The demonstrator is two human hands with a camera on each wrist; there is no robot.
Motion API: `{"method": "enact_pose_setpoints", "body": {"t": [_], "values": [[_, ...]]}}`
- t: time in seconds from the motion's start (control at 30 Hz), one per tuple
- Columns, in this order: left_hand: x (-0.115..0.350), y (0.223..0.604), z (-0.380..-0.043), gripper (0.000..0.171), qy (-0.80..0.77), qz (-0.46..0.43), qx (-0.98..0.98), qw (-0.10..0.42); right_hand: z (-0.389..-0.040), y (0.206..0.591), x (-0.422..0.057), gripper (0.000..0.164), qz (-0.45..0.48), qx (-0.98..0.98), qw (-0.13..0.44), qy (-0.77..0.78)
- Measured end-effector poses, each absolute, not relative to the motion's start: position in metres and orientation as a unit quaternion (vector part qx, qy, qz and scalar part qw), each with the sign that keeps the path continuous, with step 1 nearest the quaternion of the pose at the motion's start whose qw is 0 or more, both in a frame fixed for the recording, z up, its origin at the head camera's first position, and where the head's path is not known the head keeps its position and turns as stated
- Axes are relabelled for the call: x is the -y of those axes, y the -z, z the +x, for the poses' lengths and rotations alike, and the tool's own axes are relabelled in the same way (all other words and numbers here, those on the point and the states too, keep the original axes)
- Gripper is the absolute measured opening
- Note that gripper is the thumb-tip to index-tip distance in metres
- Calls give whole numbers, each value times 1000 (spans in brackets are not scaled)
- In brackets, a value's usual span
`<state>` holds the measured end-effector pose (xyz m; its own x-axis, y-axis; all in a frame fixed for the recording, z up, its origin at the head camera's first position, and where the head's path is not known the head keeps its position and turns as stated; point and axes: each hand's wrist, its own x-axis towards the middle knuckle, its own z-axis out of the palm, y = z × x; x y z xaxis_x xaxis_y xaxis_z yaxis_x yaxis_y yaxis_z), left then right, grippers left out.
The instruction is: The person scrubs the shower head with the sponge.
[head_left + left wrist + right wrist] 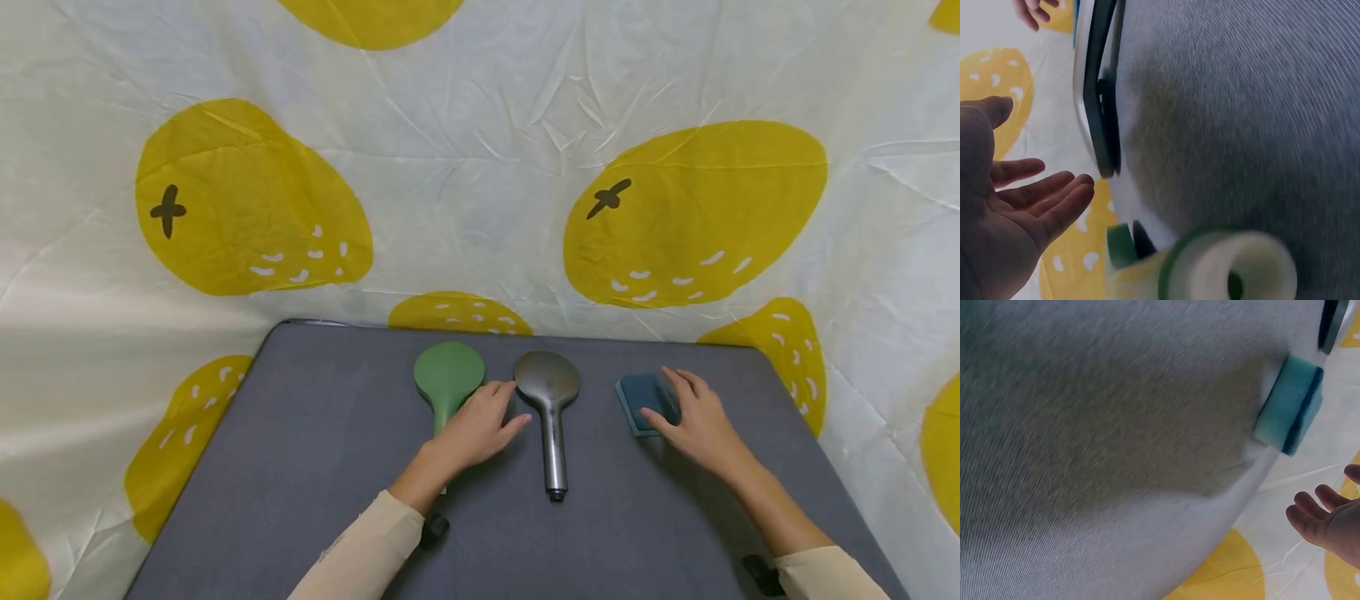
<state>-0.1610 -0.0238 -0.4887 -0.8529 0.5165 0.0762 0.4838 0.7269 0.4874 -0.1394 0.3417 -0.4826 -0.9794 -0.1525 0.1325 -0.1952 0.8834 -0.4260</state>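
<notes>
A green shower head (448, 372) and a metallic grey shower head (547, 379) lie side by side on the table, handles toward me. My left hand (480, 423) hovers between them, hiding part of the green handle; its fingers are extended and hold nothing. In the left wrist view the green one's pale handle end (1244, 269) is close to the camera. At the right lies a blue sponge (637, 407) with a lighter layer beneath. My right hand (699, 423) is over its right side with loosely bent fingers; the right wrist view shows the sponge (1289, 403) apart from the fingers.
The table (330, 467) has a dark grey cloth surface with rounded far corners. Behind it hangs a white curtain (465, 208) printed with yellow fruit shapes, which also runs along both sides.
</notes>
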Motion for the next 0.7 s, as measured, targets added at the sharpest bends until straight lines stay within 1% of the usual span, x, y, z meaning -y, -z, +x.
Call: {"method": "enact_pose_setpoints", "body": {"t": [0.23,0.33,0.5,0.7], "values": [[7,496,-162,68,-296,216,-928,72,-141,486,-350,86,79,970,22,-228],[0,498,-162,67,-338,188,-918,89,-142,487,-352,86,72,970,7,-233],[-9,501,-163,61,-437,129,-879,141,-142,489,-355,87,64,968,-5,-242],[-18,509,-163,67,-556,45,-803,209,-143,496,-357,93,63,970,-9,-237]]}}
